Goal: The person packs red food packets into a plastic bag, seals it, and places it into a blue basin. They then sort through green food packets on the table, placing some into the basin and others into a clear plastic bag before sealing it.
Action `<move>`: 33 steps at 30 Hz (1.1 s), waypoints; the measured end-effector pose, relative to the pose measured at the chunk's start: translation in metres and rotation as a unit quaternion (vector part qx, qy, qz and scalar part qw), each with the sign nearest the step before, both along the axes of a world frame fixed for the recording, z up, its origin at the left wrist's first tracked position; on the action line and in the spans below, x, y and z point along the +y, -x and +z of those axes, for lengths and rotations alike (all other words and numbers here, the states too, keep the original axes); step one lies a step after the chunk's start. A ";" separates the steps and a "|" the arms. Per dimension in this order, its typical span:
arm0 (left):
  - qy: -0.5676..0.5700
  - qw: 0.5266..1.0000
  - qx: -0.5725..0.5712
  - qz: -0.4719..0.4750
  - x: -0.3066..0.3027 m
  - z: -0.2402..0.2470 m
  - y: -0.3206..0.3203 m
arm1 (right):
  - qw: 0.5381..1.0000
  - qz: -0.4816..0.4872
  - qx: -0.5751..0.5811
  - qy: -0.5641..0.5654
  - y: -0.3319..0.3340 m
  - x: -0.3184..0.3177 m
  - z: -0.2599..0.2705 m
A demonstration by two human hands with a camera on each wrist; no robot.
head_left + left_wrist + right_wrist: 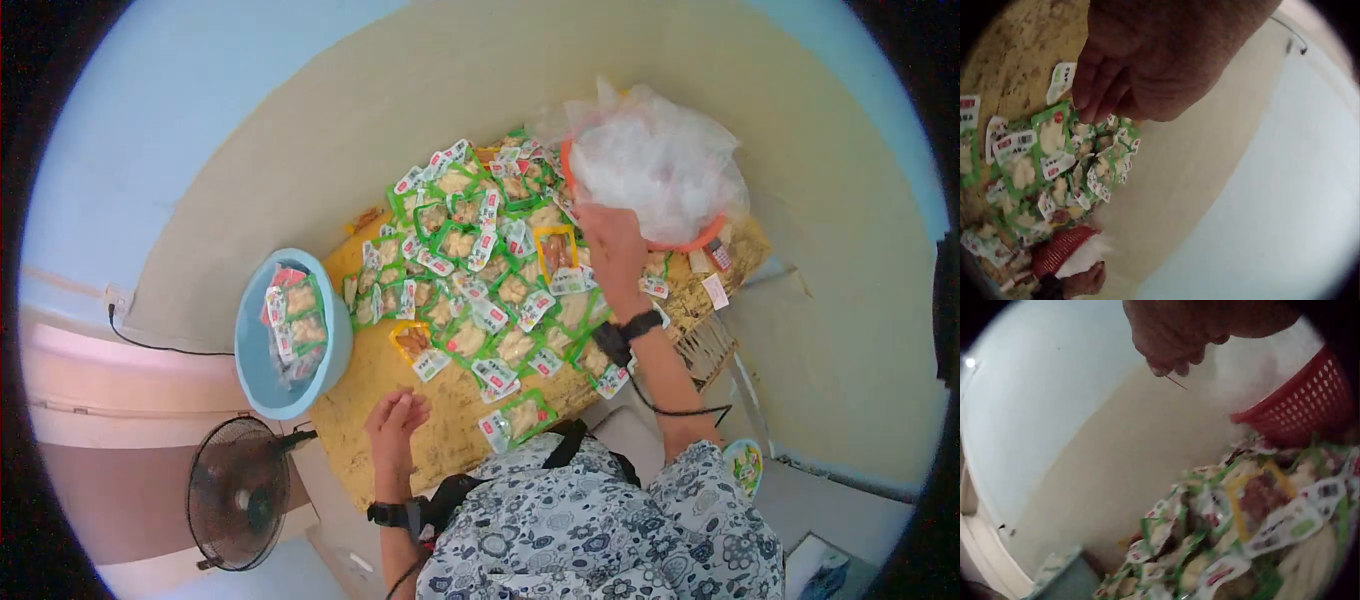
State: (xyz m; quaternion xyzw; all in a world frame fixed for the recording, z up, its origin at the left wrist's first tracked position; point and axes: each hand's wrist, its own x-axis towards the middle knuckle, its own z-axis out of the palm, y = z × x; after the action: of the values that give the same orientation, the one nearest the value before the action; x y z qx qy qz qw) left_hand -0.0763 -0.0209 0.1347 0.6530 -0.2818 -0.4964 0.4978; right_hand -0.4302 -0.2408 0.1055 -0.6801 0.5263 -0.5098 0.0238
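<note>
The right hand (612, 250) is in the upper middle of the head view, at the lower left rim of the red basket (702, 238). In the right wrist view its fingers (1169, 359) are curled and a thin reddish strand (1176, 382) sticks out below the fingertips. Whether the hand pinches this strand or the plastic I cannot tell. The basket is round, of plastic mesh with small holes, and it is filled by a crumpled, half-transparent white plastic bag (655, 165).

The left hand (397, 420) is in the lower middle, over a bare part of the table (450, 440). Its fingers are loosely bent and it holds nothing. In the left wrist view the fingertips (1088, 103) hang just above the nearest packets.

Between the two hands lies the pile of snack packets (480, 250). They are flat, shiny pouches with green borders and pale food inside, overlapping in many directions. One yellow-edged packet (556, 250) with darker content lies just left of the right hand. One single packet (520, 418) lies near the flowered clothing at the bottom.

The table surface is rough and yellow. At the left edge stands a round light blue basin (255, 385) with several packets inside. Below it, in the lower left, is a black fan (238, 492) with a wire grille.
</note>
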 end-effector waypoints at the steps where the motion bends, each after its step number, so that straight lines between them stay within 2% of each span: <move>1: -0.010 0.999 0.036 -0.002 -0.005 0.002 0.004 | 0.999 0.025 -0.013 0.019 -0.011 0.010 0.005; 4: -0.018 0.993 0.047 -0.105 -0.025 0.006 0.034 | 0.992 0.094 -0.056 0.058 -0.048 0.048 0.010; 6: -0.014 0.979 0.155 -0.131 -0.044 0.008 0.059 | 0.987 0.131 -0.083 0.042 -0.072 0.076 0.007; 10: -0.020 0.929 0.340 -0.142 -0.083 -0.022 0.078 | 0.967 0.249 -0.039 0.025 -0.109 0.126 -0.004; 12: 0.033 0.941 0.311 -0.133 -0.096 -0.057 0.075 | 0.953 0.301 -0.015 0.002 -0.124 0.143 -0.024; 15: 0.065 0.964 0.226 -0.122 -0.088 -0.059 0.064 | 0.943 0.332 0.006 -0.027 -0.122 0.155 -0.029; 18: 0.050 0.982 0.147 -0.111 -0.068 -0.039 0.053 | 0.926 0.305 -0.001 -0.224 -0.106 0.166 -0.025; 21: 0.069 0.987 0.075 -0.123 -0.048 -0.036 0.035 | 0.933 0.168 -0.186 -0.260 -0.103 0.167 -0.020; 25: 0.118 0.981 0.001 -0.154 -0.024 -0.026 0.033 | 0.917 0.205 -0.268 -0.213 -0.136 0.166 0.001; 26: 0.117 0.980 0.028 -0.159 -0.019 -0.022 0.034 | 0.913 0.203 -0.294 -0.196 -0.152 0.166 0.005; 28: 0.120 0.975 0.084 -0.169 -0.009 -0.016 0.034 | 0.870 0.218 -0.378 -0.230 -0.161 0.160 0.003; 30: 0.108 0.978 0.120 -0.130 0.003 -0.015 0.014 | 0.770 0.254 -0.486 -0.326 -0.162 0.149 -0.007; 33: 0.104 0.977 0.152 -0.106 0.026 -0.007 -0.010 | 0.792 0.219 -0.455 -0.343 -0.164 0.159 -0.008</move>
State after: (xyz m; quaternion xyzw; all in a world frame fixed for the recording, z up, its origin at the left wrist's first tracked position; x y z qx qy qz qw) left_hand -0.0664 0.0054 0.1274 0.4809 -0.3207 -0.6079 0.5443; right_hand -0.2664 -0.0819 0.0976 -0.4138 0.4325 -0.5274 0.6029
